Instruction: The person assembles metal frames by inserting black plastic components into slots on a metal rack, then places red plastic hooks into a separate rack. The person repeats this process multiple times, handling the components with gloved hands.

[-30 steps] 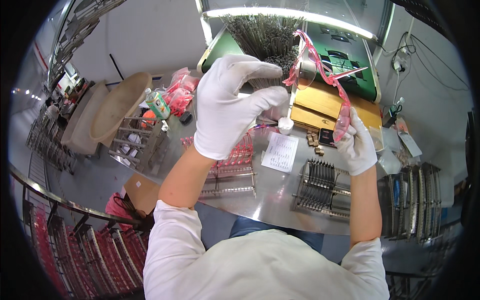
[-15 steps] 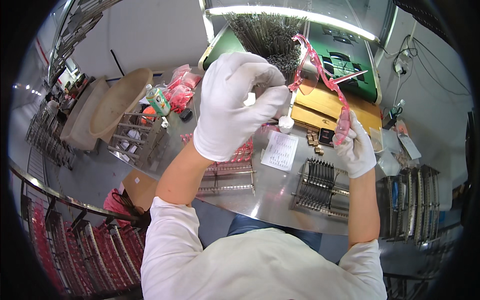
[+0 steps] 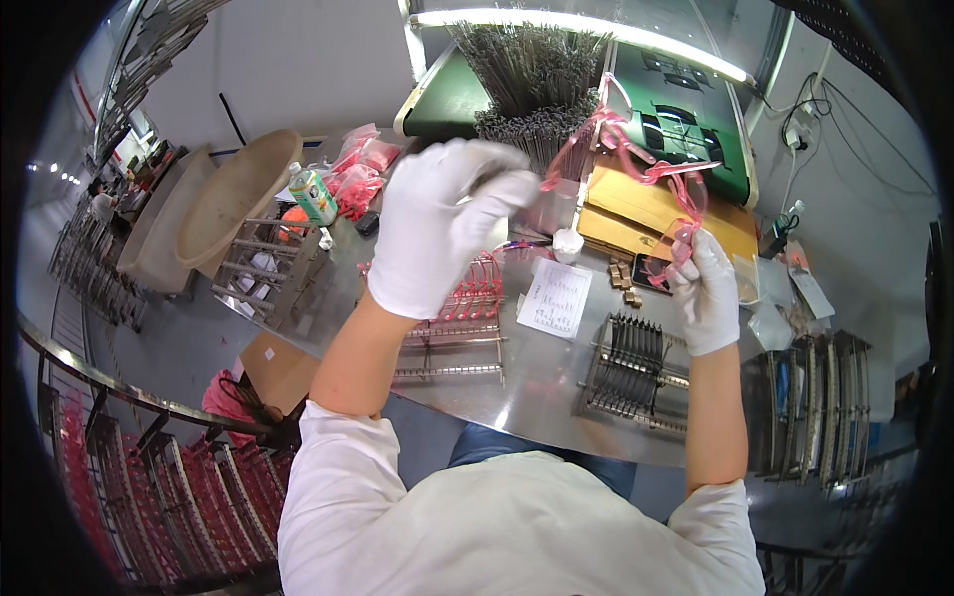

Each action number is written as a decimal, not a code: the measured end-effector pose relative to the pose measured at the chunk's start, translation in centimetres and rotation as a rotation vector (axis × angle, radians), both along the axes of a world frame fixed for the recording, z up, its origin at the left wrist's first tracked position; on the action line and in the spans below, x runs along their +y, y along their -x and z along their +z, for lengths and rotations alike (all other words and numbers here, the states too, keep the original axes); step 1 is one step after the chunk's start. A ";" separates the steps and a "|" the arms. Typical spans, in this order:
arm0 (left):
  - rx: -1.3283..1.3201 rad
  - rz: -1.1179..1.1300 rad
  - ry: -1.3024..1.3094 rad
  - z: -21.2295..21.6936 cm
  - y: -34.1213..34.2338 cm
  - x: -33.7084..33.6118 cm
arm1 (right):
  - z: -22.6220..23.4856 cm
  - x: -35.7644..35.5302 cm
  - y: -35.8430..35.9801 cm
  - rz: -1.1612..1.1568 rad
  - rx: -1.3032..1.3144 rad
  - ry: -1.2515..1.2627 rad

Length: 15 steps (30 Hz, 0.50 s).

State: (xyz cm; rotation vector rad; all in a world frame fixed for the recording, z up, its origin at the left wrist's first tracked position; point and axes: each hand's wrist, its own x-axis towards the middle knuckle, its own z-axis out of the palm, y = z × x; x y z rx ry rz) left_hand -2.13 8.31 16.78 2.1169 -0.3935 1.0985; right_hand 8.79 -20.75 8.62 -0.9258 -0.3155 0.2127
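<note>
Pink translucent glasses (image 3: 618, 141) are held up above the far part of the metal bench, tilted and partly blurred. My right hand (image 3: 710, 298), in a white glove, pinches their lower right end. My left hand (image 3: 437, 223), gloved alike, has its fingers curled in at the left end of the glasses; motion blurs the fingertips. Below my left hand a metal rack (image 3: 452, 350) carries pink frames. Another rack with black frames (image 3: 636, 353) stands to the left of my right forearm.
A written paper sheet (image 3: 554, 298) lies mid-bench beside small brass-coloured blocks (image 3: 624, 283). Behind are a cardboard piece (image 3: 621, 214), a bundle of thin wires (image 3: 527, 74) and a green board (image 3: 711, 109). A bottle (image 3: 314, 197) and an empty-looking rack (image 3: 268, 263) stand left; more racks (image 3: 815, 407) stand right.
The glasses have turned and shifted between my hands. My left hand has moved slightly left and down, and my right hand has shifted a little left.
</note>
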 end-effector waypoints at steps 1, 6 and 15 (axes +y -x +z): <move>0.211 -0.044 0.127 -0.8 0.6 0.4 | 0.1 0.3 0.6 -0.155 -0.116 0.188; 0.845 -0.644 0.765 -6.5 2.5 0.1 | -1.6 2.2 3.6 -0.728 -1.081 0.808; 0.894 -0.043 0.809 -13.9 8.0 -0.7 | -11.4 6.9 9.6 -0.144 -0.314 0.563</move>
